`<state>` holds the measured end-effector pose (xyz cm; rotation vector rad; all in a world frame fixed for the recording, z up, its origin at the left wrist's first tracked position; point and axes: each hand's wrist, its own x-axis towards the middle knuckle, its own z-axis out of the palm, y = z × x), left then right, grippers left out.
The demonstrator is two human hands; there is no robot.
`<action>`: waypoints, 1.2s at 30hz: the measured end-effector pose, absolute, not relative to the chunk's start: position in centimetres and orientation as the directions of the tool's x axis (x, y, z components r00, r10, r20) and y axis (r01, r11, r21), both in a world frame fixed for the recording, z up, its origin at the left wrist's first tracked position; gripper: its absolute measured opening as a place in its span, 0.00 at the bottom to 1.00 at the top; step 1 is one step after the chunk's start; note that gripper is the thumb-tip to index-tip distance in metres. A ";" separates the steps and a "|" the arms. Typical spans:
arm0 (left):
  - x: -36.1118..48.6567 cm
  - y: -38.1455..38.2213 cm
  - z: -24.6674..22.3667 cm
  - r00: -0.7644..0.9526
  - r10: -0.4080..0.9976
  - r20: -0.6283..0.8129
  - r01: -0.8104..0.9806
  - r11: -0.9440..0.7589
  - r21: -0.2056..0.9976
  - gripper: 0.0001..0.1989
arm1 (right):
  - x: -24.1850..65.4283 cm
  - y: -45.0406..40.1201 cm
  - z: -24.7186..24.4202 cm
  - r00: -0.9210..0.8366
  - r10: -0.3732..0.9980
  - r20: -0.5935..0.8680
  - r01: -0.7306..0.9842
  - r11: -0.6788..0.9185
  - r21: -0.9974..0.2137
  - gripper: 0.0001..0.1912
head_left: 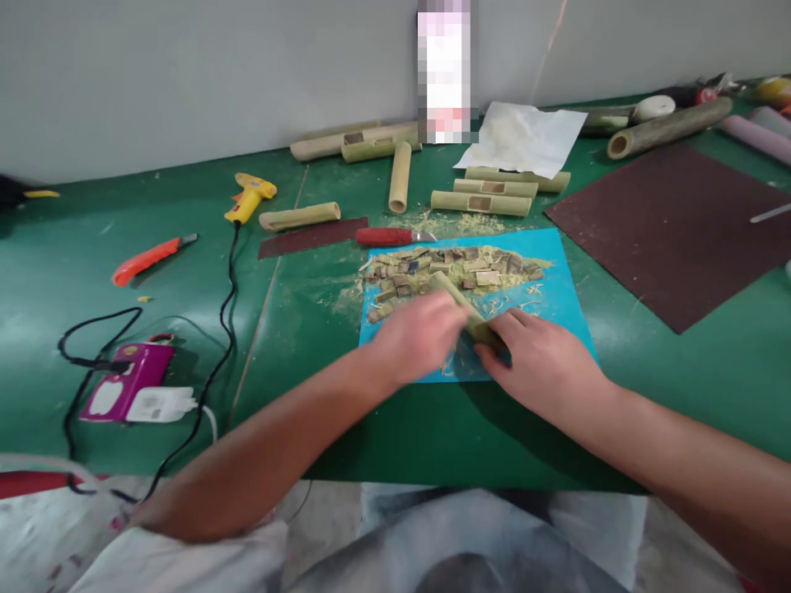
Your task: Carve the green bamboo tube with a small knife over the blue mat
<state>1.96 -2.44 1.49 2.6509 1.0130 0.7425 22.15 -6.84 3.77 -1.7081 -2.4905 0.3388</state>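
Note:
Over a blue sheet (568, 288), a pale green bamboo tube (458, 298) lies slantwise between my hands. My right hand (544, 362) grips its near end, thumb below and fingers on top. My left hand (423, 333) is blurred and closed against the tube's left side; whatever its fingers hold is hidden. Behind the hands, small bamboo chips (488, 278) and shavings are heaped on the sheet. A red-handled knife (384, 237) rests at the sheet's back left edge.
Bamboo tubes (482, 203) lie behind the sheet. A yellow glue gun (250, 198), an orange cutter (148, 262) and a purple power strip (133, 379) with cords are on the left. Brown sandpaper (673, 239) lies at right, white paper (519, 136) at the back.

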 end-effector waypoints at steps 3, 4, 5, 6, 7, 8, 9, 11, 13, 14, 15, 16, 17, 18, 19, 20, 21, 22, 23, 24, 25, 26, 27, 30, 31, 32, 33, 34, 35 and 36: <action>2.0 -2.6 1.5 0.701 0.629 0.337 0.523 -0.774 0.357 0.16 | 22.2 -6.9 3.6 -0.370 0.929 -0.018 0.904 0.356 -0.238 0.08; 1.9 -2.6 1.4 0.647 0.657 0.387 0.553 -0.754 0.356 0.15 | 22.3 -6.9 3.6 -0.366 0.930 -0.014 0.905 0.353 -0.237 0.08; 1.9 -2.5 1.5 0.605 0.675 0.422 0.578 -0.737 0.351 0.14 | 22.3 -6.9 3.5 -0.361 0.933 -0.011 0.908 0.348 -0.234 0.09; 1.8 -2.4 1.5 0.576 0.688 0.442 0.597 -0.723 0.349 0.14 | 22.3 -6.9 3.5 -0.361 0.932 -0.013 0.908 0.348 -0.233 0.09; 1.9 -2.4 1.5 0.595 0.681 0.427 0.592 -0.730 0.341 0.14 | 22.3 -6.9 3.5 -0.365 0.931 -0.017 0.907 0.351 -0.234 0.09; 1.9 -2.4 1.5 0.640 0.663 0.388 0.569 -0.749 0.340 0.15 | 22.3 -6.9 3.5 -0.369 0.929 -0.021 0.905 0.354 -0.234 0.09; 2.0 -2.4 1.5 0.679 0.640 0.360 0.543 -0.767 0.341 0.16 | 22.3 -6.9 3.5 -0.372 0.928 -0.026 0.905 0.356 -0.234 0.08; 2.1 -2.4 1.5 0.689 0.623 0.371 0.517 -0.781 0.351 0.15 | 22.3 -6.9 3.6 -0.365 0.930 -0.036 0.909 0.348 -0.231 0.08; 2.1 -2.3 1.5 0.604 0.658 0.449 0.556 -0.752 0.354 0.14 | 22.2 -6.9 3.7 -0.354 0.934 -0.044 0.915 0.336 -0.225 0.09; 2.1 -2.3 1.5 0.578 0.670 0.466 0.570 -0.740 0.357 0.13 | 22.2 -6.9 3.7 -0.356 0.933 -0.048 0.914 0.337 -0.225 0.10; 2.1 -2.3 1.5 0.607 0.660 0.443 0.555 -0.751 0.358 0.14 | 22.2 -6.9 3.8 -0.362 0.931 -0.050 0.912 0.342 -0.228 0.09; 2.1 -2.3 1.5 0.644 0.645 0.412 0.534 -0.764 0.363 0.14 | 22.2 -6.9 3.8 -0.368 0.928 -0.050 0.909 0.347 -0.232 0.09; 2.0 -2.2 1.5 0.669 0.632 0.392 0.516 -0.774 0.368 0.15 | 22.2 -6.9 3.8 -0.371 0.927 -0.047 0.906 0.351 -0.236 0.09; 2.0 -2.1 1.4 0.680 0.625 0.383 0.503 -0.778 0.376 0.14 | 22.3 -6.9 3.8 -0.369 0.928 -0.042 0.906 0.350 -0.239 0.09; 1.9 -2.0 1.4 0.639 0.648 0.414 0.525 -0.761 0.381 0.13 | 22.3 -6.9 3.7 -0.363 0.931 -0.036 0.907 0.345 -0.240 0.09; 1.8 -1.9 1.4 0.593 0.669 0.448 0.548 -0.743 0.385 0.12 | 22.3 -6.9 3.7 -0.358 0.933 -0.031 0.909 0.340 -0.241 0.09; 1.8 -1.9 1.4 0.562 0.681 0.470 0.564 -0.731 0.385 0.12 | 22.3 -6.9 3.7 -0.355 0.934 -0.028 0.910 0.339 -0.241 0.09; 1.7 -1.9 1.4 0.556 0.683 0.473 0.568 -0.728 0.384 0.12 | 22.3 -6.9 3.6 -0.358 0.933 -0.028 0.908 0.341 -0.242 0.09; 1.8 -1.9 1.4 0.590 0.670 0.451 0.551 -0.742 0.382 0.13 | 22.3 -6.9 3.6 -0.363 0.931 -0.027 0.906 0.346 -0.244 0.09; 1.8 -2.0 1.4 0.634 0.649 0.420 0.525 -0.761 0.382 0.14 | 22.3 -6.9 3.6 -0.369 0.929 -0.024 0.903 0.352 -0.245 0.08; 1.8 -2.0 1.4 0.668 0.628 0.400 0.501 -0.777 0.382 0.15 | 22.3 -6.8 3.5 -0.370 0.929 -0.019 0.903 0.354 -0.243 0.08; 1.8 -2.0 1.4 0.680 0.621 0.390 0.491 -0.781 0.387 0.15 | 22.3 -6.8 3.5 -0.368 0.930 -0.016 0.904 0.354 -0.240 0.08; 1.8 -1.9 1.4 0.642 0.643 0.418 0.515 -0.765 0.386 0.14 | 22.3 -6.8 3.5 -0.363 0.932 -0.012 0.907 0.351 -0.235 0.08; 1.7 -1.7 1.3 0.551 0.690 0.469 0.574 -0.721 0.388 0.12 | 22.3 -6.8 3.5 -0.365 0.931 -0.001 0.909 0.356 -0.218 0.10; 1.7 -1.6 1.3 0.584 0.679 0.446 0.555 -0.734 0.391 0.12 | 22.3 -6.8 3.5 -0.373 0.928 0.005 0.905 0.365 -0.217 0.09; 1.7 -1.6 1.3 0.624 0.658 0.421 0.524 -0.753 0.398 0.13 | 22.3 -6.8 3.5 -0.380 0.925 0.011 0.902 0.373 -0.217 0.09; 1.7 -1.5 1.3 0.652 0.640 0.408 0.498 -0.766 0.406 0.13 | 22.3 -6.8 3.5 -0.379 0.925 0.014 0.902 0.373 -0.215 0.09; 1.7 -1.4 1.3 0.660 0.633 0.406 0.482 -0.770 0.418 0.13 | 22.3 -6.8 3.5 -0.376 0.927 0.014 0.904 0.370 -0.215 0.09; 1.5 -1.1 1.3 0.623 0.655 0.428 0.498 -0.754 0.428 0.12 | 22.3 -6.8 3.5 -0.368 0.930 0.012 0.907 0.362 -0.214 0.09; 1.3 -0.8 1.3 0.577 0.682 0.450 0.521 -0.732 0.440 0.10 | 22.3 -6.9 3.5 -0.360 0.933 0.008 0.911 0.353 -0.213 0.09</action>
